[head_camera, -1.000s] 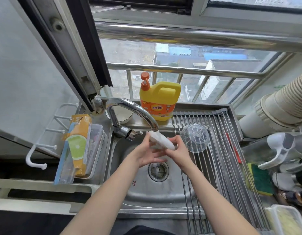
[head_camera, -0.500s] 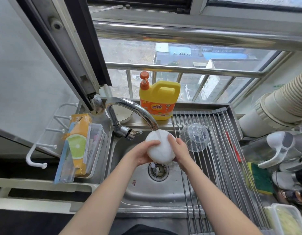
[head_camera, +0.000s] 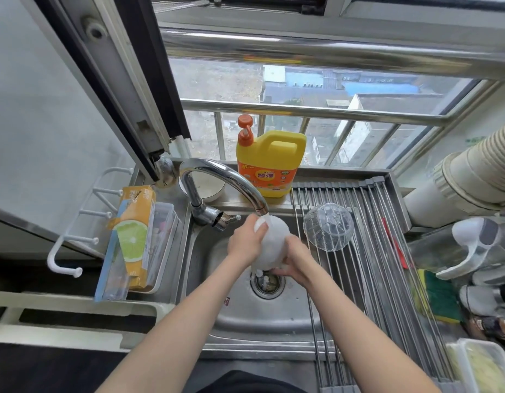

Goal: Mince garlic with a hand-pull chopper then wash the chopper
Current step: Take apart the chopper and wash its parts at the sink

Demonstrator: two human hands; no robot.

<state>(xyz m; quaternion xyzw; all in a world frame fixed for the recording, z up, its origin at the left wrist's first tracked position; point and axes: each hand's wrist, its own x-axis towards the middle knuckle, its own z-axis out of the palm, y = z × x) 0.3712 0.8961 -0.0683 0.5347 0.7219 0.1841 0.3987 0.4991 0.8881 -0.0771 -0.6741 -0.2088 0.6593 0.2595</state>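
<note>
Since a moment ago the white chopper lid (head_camera: 271, 245) has tipped upright under the tap (head_camera: 231, 180), left hand (head_camera: 245, 245) gripping its upper side, right hand (head_camera: 295, 260) cupping below.

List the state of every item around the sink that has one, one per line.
Faucet: running.
White chopper lid: under the stream, held by both hands.
Left hand: grips the lid.
Right hand: grips the lid.
Clear chopper bowl: upside down on the drying rack.
Yellow detergent bottle: upright, capped.
Sink: drain unplugged.
</note>
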